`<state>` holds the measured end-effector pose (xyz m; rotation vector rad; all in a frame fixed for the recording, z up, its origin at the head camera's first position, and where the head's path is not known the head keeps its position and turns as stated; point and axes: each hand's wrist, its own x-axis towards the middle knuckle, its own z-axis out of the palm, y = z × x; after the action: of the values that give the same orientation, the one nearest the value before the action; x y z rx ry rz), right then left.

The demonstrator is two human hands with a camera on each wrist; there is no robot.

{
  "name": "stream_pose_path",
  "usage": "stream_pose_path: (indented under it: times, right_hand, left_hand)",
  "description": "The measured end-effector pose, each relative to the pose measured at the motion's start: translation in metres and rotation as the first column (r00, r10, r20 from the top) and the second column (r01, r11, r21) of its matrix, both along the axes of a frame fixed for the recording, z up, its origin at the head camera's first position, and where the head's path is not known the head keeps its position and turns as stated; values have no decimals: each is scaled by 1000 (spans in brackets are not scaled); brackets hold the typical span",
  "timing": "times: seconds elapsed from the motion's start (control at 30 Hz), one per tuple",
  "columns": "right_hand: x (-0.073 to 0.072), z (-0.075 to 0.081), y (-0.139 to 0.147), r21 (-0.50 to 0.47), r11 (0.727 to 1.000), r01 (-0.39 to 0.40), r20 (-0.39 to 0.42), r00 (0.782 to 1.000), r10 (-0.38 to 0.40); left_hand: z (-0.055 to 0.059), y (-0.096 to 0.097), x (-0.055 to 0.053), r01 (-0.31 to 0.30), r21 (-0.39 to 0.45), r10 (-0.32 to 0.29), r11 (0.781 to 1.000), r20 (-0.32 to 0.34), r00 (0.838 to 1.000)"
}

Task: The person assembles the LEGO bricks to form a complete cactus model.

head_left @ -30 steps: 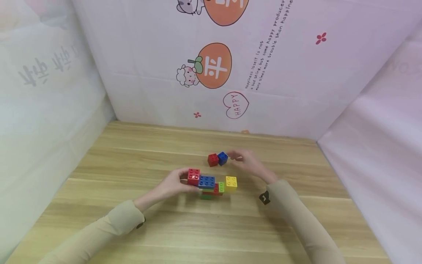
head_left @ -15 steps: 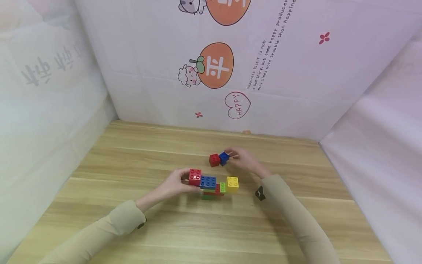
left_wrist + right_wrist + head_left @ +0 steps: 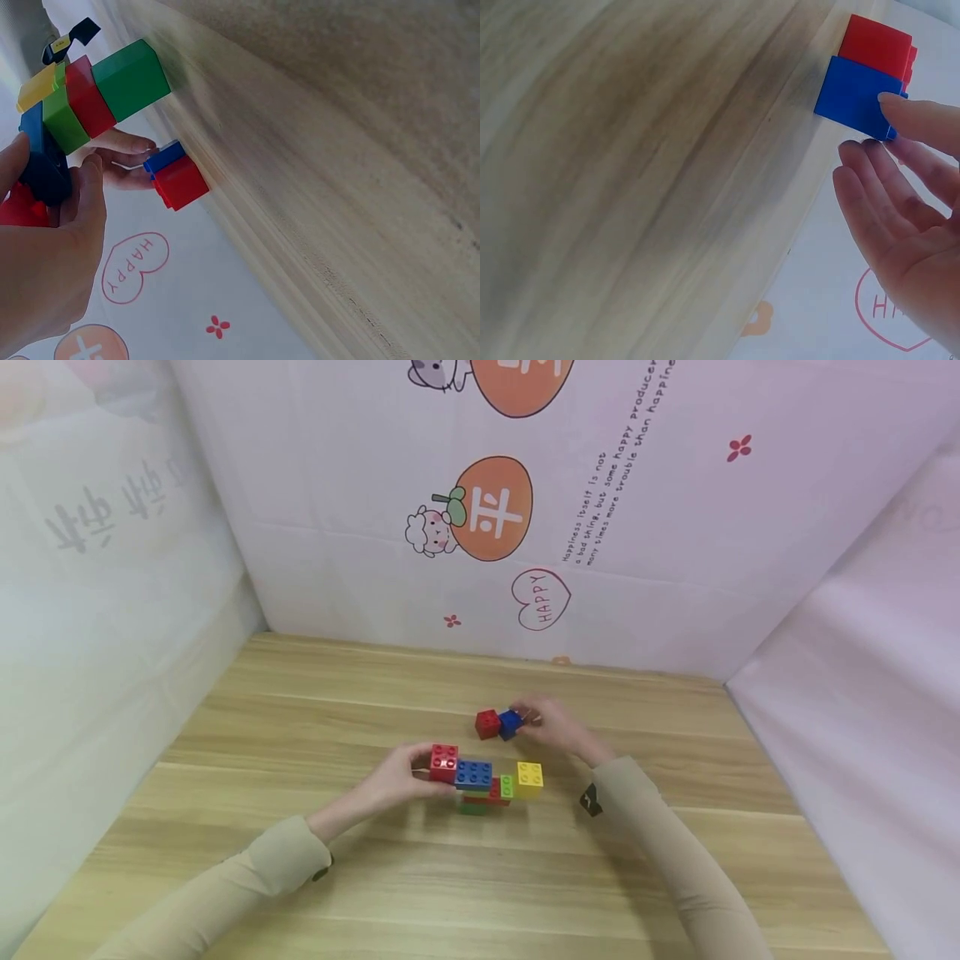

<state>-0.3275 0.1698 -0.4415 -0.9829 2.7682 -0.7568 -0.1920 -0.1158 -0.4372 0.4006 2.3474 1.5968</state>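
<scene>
The toy bricks [image 3: 473,774] look smooth, glossy plastic, the tabletop [image 3: 420,877] grained wood, the sleeves [image 3: 680,860] matt cloth.

In the head view, the green block [image 3: 472,810] is largely hidden by the blocks above it [image 3: 473,773]. In the left wrist view, the left hand [image 3: 52,270] masks part of the edge-cropped red block [image 3: 22,209]. The right hand [image 3: 915,232], cropped in its wrist view, obscures some of the small blue block [image 3: 853,94] and heart lettering [image 3: 883,306].
</scene>
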Motion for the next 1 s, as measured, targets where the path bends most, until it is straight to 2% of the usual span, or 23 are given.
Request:
stream_pose_path:
  times: [0.23,0.37,0.6,1.0]
  right_hand:
    - [3,0,0,-18,998,66,72,995,-65]
    - [6,-1,1,-31,996,88,84,993,-85]
    - [10,-1,4,-16,992,122,118,986,-119]
    - [18,2,11,-31,995,91,96,991,-88]
  left_hand:
    - [0,0,1,10,-4,-10,1000,-18,1000]
    - [1,0,1,-5,-8,5,1000,-10,1000]
    - [1,0,1,5,1,-5,1000,-9,1000]
    - [2,0,2,8,1,-8,1000,-12,1000]
